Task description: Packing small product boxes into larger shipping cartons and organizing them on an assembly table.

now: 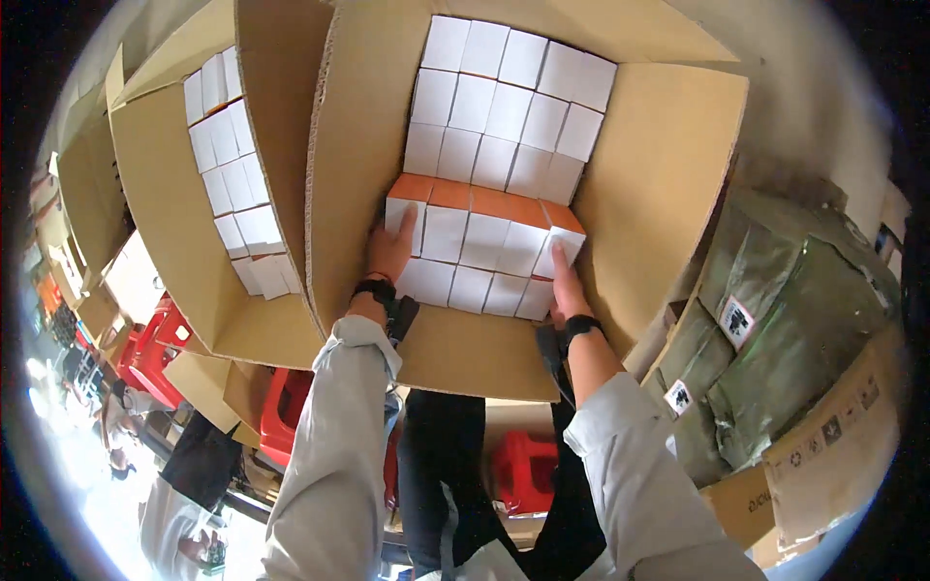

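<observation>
An open cardboard carton (659,174) stands in front of me, packed with rows of small white boxes (489,107). One row of white boxes with orange sides (481,235) sits higher than the rows around it. My left hand (391,254) presses on the left end of this row, its thumb on the front. At the opposite end my right hand (566,276) presses the last box, thumb also on the front. The row is held between both hands; most fingers are hidden. Another line of white boxes (470,289) lies along the carton's near side.
To the left stands a second open carton (165,184) with white boxes (232,169) inside. Red plastic stools (281,416) are below it, and another red stool (523,474) is beneath the near edge. Olive-green wrapped bundles (794,320) and a flattened carton (833,436) fill the right.
</observation>
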The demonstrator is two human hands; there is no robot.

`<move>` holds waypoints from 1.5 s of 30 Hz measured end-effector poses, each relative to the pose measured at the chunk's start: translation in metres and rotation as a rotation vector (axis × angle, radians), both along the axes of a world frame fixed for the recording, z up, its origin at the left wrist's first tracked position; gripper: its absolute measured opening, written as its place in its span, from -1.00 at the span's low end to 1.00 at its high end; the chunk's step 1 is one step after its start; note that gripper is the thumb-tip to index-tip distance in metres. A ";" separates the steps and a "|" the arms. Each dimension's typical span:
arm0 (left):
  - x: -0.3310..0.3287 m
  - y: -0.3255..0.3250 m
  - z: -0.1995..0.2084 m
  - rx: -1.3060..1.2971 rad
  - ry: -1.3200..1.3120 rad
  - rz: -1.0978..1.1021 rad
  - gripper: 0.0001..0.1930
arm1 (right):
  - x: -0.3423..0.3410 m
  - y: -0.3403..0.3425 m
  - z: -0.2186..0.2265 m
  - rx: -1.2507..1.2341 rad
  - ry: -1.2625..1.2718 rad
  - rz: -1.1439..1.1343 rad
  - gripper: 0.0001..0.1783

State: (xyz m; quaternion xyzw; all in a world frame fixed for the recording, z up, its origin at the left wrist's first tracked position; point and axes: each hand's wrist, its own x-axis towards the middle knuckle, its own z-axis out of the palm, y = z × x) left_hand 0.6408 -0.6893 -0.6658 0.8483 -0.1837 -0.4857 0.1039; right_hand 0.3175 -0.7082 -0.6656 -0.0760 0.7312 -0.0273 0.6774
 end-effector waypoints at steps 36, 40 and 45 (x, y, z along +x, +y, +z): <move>-0.340 0.280 0.831 -0.539 -1.071 1.430 -0.22 | 0.004 0.019 0.632 -0.674 -0.990 1.251 -0.32; -0.397 0.232 0.870 -0.580 -1.241 1.842 -0.25 | 0.084 0.017 0.725 -0.324 -1.084 1.601 -0.31; -0.482 0.272 0.965 -0.522 -1.312 2.197 -0.32 | 0.070 0.136 0.880 -0.216 -1.160 1.840 -0.42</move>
